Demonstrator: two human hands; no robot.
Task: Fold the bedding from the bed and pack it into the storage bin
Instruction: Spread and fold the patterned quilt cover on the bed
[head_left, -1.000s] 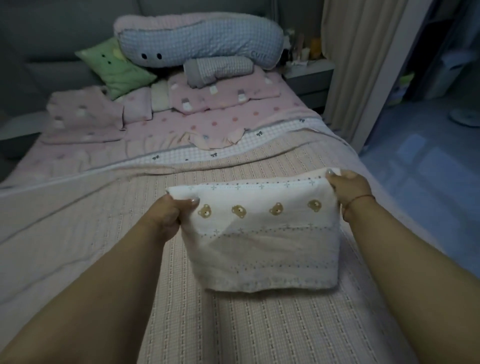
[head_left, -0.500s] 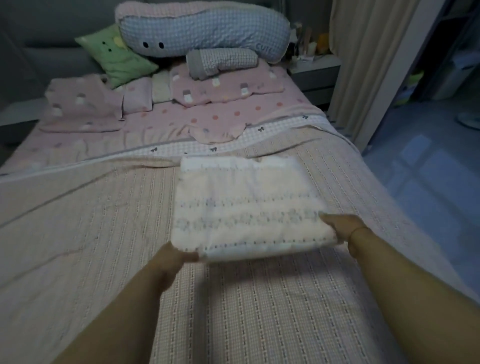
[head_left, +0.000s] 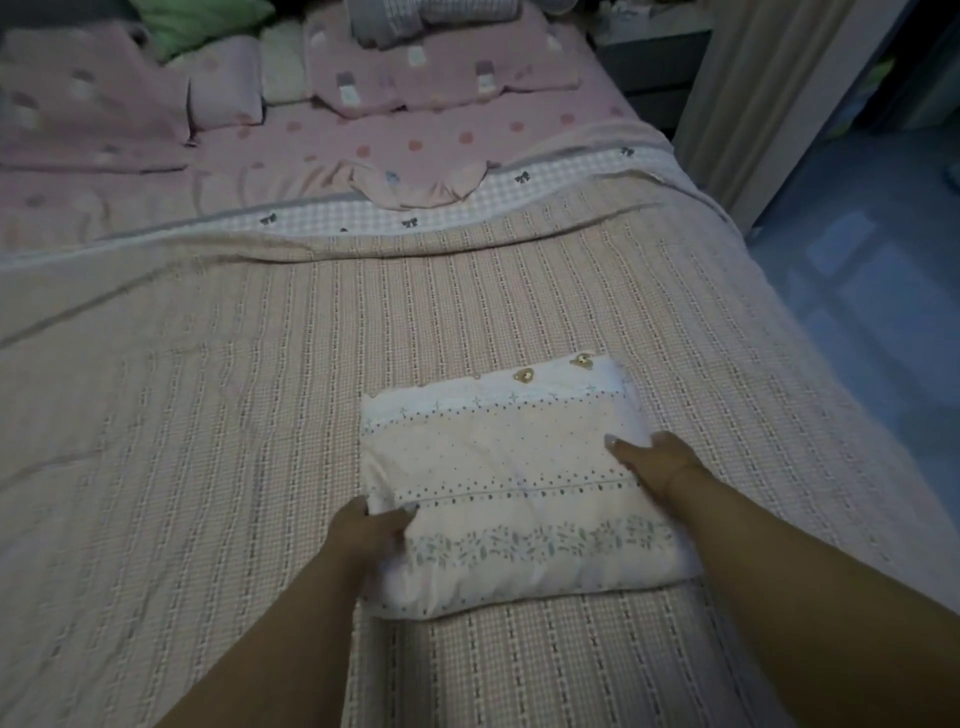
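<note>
bedding first: the piece in play is a small folded blanket (head_left: 511, 486), white and pale pink with dotted rows, a leafy band near the front and a couple of little bear motifs peeking out at the far edge. it's lying flat on the beige woven bedspread (head_left: 208, 415), a bit right of centre and close to the person.

left hand (head_left: 371, 525) has its fingers curled round the near-left corner, pinching the layers together. right hand (head_left: 657, 460) rests on top near the right edge, fingers fairly straight and pressing down, not really gripping anything as far as i can see.

my read is this is the flatten-and-square-up bit after the last fold. to do it well i'd keep the pressing hand sliding outward so trapped air goes out the open side, and use the pinching hand to line up the corner layers so nothing creeps. it looks puffy, so it'll probably spring back if you let go too soon.

orientation: the long axis runs roughly left to right across the bed, tilted a little so the right end sits slightly nearer. bear edge points toward the pillows (head_left: 431, 78), the rounded fat fold faces the person. lift it from under that fat fold, probably.

no storage bin in view, so can't say where it goes. the pink dotted sheet (head_left: 363, 140) up top isn't folded yet.
</note>
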